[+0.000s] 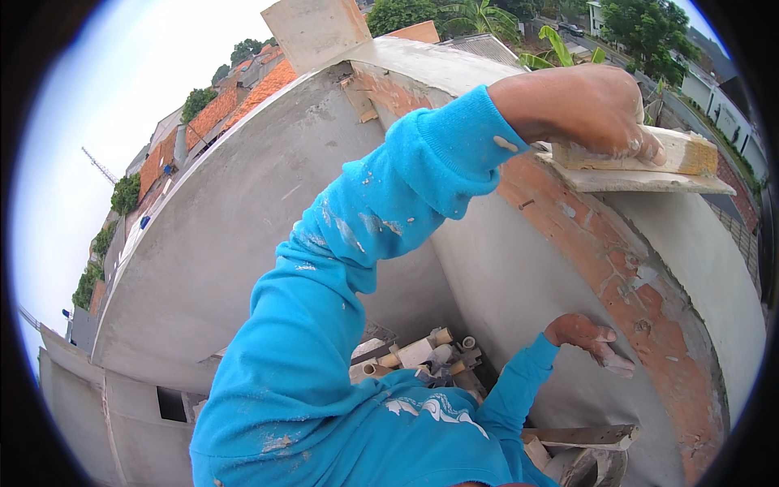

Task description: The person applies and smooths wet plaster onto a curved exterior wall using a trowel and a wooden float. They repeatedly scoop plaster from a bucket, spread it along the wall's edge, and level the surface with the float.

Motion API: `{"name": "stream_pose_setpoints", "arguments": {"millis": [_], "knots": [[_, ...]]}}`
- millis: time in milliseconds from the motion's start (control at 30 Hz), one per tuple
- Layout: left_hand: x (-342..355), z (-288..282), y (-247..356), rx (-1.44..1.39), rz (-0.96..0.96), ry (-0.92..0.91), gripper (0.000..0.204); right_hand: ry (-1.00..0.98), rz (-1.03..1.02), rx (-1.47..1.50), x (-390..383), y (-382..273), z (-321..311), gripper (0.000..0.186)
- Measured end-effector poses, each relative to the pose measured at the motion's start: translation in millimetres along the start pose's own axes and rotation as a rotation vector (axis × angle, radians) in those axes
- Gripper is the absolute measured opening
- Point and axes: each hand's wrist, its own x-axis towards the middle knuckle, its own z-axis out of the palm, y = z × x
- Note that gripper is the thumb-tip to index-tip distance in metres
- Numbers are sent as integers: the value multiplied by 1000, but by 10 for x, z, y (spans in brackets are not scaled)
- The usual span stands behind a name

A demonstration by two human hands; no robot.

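Observation:
My left hand (586, 112) reaches across to the upper right, its fingers wrapped round the wooden grip of a plastering float (641, 180). The float has a flat board with a chunky block on top. It lies level over the top of a wall, by a rough strip of bare orange brick (604, 260). Lower down, my right hand (583, 337) hangs in front of the smooth grey wall face (503, 268), fingers stretched out and holding nothing. Pale mortar smears mark my blue sleeves and the fingertips of both hands.
Another grey rendered wall (268, 195) meets this one at a corner, with a square block (318, 34) above. Below lie pipes (442, 337) among rubble and a wooden plank (588, 437). Beyond the wall's outer side, a street and trees (649, 32) lie far down.

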Motion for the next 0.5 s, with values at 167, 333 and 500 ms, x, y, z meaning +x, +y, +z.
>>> {"name": "stream_pose_setpoints", "arguments": {"millis": [167,333,500], "knots": [[-165,-378,-513,-36,-111,82,56,50,-133,-63,263,-724,-28,56],[-526,-1427,-2598,233,-482,247,58,16,-37,-35,131,-731,-85,56],[-678,-1660,-3813,366,-712,359,52,59,-15,3,48,-303,-29,51]]}}
